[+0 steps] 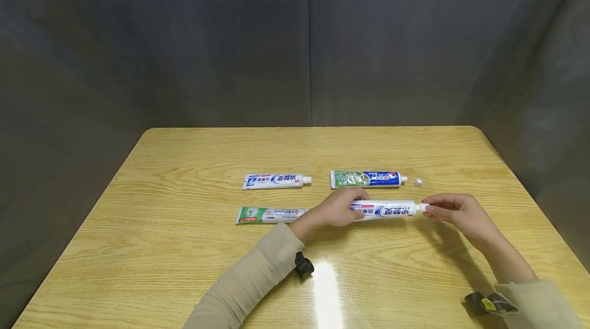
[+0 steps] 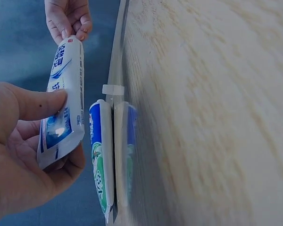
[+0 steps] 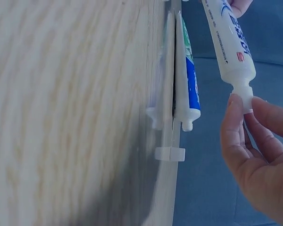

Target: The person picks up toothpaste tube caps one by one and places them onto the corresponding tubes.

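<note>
My left hand (image 1: 340,207) grips a white-and-blue toothpaste tube (image 1: 392,209) by its body, thumb on top and fingers beneath, as the left wrist view shows. The tube is held above the table, its nozzle end pointing right. At that end my right hand (image 1: 467,217) pinches the small white cap (image 3: 243,98) between thumb and fingertips. A bit of narrower neck shows between the tube's shoulder and the cap. Behind the held tube lies a blue-and-green toothpaste tube (image 1: 369,179), its nozzle bare. A loose whitish cap (image 1: 418,182) stands just right of that nozzle.
Another white-and-blue toothpaste tube (image 1: 273,181), capped, lies at the back left. In front of it is a green-and-white tube (image 1: 265,215), its right end hidden by my left hand. The wooden table (image 1: 184,267) ends at a dark curtain (image 1: 221,52).
</note>
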`<action>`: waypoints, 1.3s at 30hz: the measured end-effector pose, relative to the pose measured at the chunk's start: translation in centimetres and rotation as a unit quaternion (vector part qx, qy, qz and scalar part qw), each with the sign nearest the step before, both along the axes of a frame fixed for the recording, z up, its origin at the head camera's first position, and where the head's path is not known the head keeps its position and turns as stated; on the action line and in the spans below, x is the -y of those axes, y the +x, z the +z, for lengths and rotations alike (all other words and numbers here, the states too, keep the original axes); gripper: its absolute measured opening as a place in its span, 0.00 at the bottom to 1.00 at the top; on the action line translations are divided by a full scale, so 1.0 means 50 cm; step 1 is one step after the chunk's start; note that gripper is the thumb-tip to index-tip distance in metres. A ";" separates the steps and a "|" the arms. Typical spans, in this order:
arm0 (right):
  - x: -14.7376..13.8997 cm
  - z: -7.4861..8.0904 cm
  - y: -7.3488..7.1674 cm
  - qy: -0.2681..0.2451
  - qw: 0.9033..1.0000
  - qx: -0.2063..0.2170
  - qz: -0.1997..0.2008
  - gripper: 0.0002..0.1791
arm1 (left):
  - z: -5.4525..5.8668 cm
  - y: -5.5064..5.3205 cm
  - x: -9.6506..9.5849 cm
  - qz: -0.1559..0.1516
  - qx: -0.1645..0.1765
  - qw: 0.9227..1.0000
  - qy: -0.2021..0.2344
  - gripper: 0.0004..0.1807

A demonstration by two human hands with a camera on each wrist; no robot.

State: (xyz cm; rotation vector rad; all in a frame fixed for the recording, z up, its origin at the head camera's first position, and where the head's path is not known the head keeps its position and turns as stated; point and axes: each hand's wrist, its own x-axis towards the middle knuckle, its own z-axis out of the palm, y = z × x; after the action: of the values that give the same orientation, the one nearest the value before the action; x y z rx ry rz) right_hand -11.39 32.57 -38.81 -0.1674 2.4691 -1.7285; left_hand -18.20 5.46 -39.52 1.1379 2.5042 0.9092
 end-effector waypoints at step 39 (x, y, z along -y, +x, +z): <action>0.018 0.004 -0.008 0.030 0.998 0.046 -0.041 0.20 | -0.005 0.006 -0.005 -0.007 -0.029 0.999 0.020 0.13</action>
State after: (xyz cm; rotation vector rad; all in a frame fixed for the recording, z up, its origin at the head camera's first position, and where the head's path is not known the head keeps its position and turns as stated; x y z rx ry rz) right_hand -11.81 31.68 -38.63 0.0174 2.4899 -1.6513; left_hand -17.90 5.70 -39.77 1.2101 2.5310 0.9407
